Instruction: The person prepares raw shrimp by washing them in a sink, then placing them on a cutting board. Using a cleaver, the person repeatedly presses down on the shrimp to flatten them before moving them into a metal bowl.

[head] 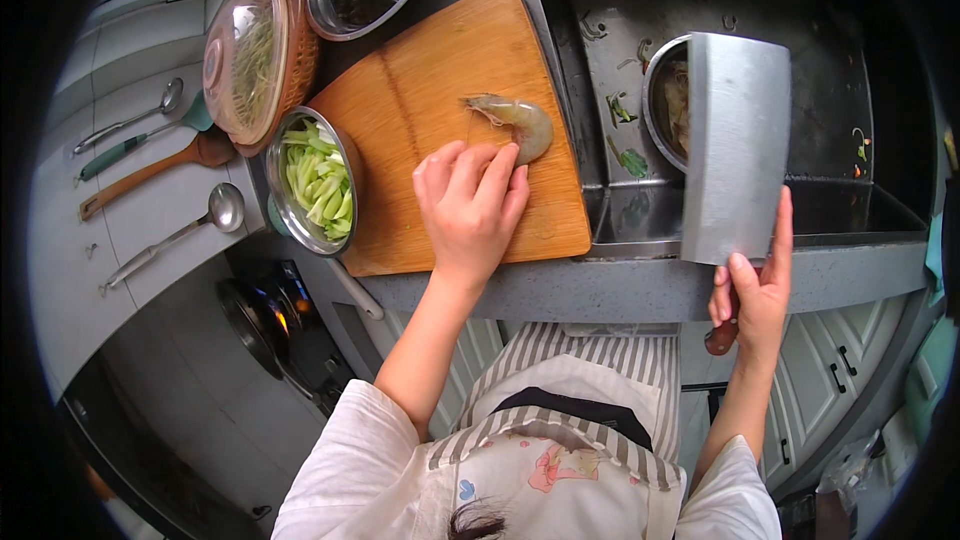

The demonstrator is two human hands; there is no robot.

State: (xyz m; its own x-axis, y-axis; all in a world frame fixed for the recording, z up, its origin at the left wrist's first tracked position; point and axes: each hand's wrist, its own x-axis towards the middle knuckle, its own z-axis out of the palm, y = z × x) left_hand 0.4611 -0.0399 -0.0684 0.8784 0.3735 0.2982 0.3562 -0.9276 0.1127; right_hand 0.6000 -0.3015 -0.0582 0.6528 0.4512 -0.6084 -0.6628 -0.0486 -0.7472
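Observation:
A raw whole shrimp (531,126) lies curled on a wooden cutting board (480,45), its head pointing left. My left hand (472,202) rests over the board, index finger and thumb at the shrimp's lower end, which the fingers partly hide. In my right hand (757,296) is a cleaver (739,142) with a brown handle, held upright over the sink's front edge. Its broad blade covers part of a metal bowl (664,64) in the sink that holds what look like more shrimp. Left of the board, a steel bowl (349,232) contains cut pale-green vegetable pieces.
A lidded plastic basket (217,82) and a metal bowl of dark greens in liquid (315,11) stand behind the board. Vegetable scraps lie in the steel sink (817,120). Utensils, including a ladle (225,208), hang at left. A pan (244,330) sits near a lit flame.

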